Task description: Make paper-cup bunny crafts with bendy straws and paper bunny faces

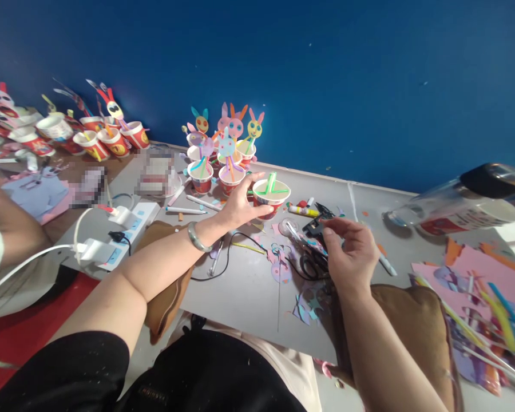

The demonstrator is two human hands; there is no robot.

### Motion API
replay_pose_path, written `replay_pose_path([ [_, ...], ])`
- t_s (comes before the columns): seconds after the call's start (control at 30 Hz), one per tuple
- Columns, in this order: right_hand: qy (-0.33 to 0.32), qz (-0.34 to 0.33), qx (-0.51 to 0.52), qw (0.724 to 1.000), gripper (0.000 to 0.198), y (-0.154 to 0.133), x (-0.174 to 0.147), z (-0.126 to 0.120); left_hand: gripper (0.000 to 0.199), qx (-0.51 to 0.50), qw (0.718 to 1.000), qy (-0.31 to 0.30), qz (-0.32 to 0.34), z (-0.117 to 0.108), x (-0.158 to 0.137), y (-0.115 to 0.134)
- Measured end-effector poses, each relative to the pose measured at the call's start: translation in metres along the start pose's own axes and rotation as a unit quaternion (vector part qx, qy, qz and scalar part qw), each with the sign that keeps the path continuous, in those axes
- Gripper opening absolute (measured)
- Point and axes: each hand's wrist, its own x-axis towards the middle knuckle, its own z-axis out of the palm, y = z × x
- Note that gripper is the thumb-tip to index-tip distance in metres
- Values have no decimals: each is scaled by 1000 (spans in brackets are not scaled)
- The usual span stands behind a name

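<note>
My left hand (240, 205) is wrapped around the side of a red-and-white paper cup (264, 211) and holds it upright. Bent green straws (271, 183) stand in the cup's mouth. My right hand (352, 252) pinches a small black object (314, 228) over the table; its kind is not clear. Below it lie black-handled scissors (311, 264) among paper scraps. Just beyond my left hand stand several cups with paper rabbit heads on straws, among them one with a light blue rabbit head (227, 146).
A white power strip (133, 232) with plugs and cables lies left. A clear bottle with a black lid (495, 180) rests on its side at right, near coloured paper (484, 266) and straws. More decorated cups (96, 146) line the blue wall. Another person's arm (15, 212) is far left.
</note>
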Motion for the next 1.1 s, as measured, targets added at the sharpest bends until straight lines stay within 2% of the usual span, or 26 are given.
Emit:
replay_pose_path([
  [0.1, 13, -2, -17, 1000, 21, -1, 4, -3, 73, 4, 1000, 13, 10, 0, 1, -3],
  [0.2, -18, 3, -66, 998, 18, -4, 5, -6, 73, 22, 1000, 16, 11, 0, 3, -12],
  [0.33, -139, 1, -134, 981, 13, -2, 7, -8, 76, 42, 999, 15, 7, 0, 8, -23],
  [0.4, -215, -13, -156, 964, 13, 3, 8, -7, 76, 40, 999, 20, 6, 0, 9, -24],
  [0.47, -259, -36, -189, 947, 12, 8, 8, -6, 74, 31, 999, 35, 15, -1, 9, -21],
  [0.57, -237, -71, -240, 939, 12, 11, 7, -5, 71, 27, 996, 71, 39, -2, 8, -15],
  [0.7, -124, -57, -207, 969, 13, 2, 7, -9, 74, 10, 995, 91, 44, -2, 8, -7],
  [0.8, -22, -32, -151, 988, 16, -5, 8, -10, 75, -57, 997, 38, 36, 0, 5, -1],
  [0.87, -6, -18, -101, 995, 20, -8, 9, -9, 74, -115, 993, -34, 15, 1, 1, 5],
  [0.93, -58, -11, -35, 998, 40, -11, 9, -6, 73, -154, 982, -108, -5, 3, -4, 12],
  [1.03, -196, -6, 44, 980, 87, -19, 7, 0, 72, -175, 969, -175, -13, 5, -9, 20],
  [1.1, -255, 8, 54, 965, 99, -27, 5, 5, 69, -187, 961, -204, -21, 5, -10, 24],
])
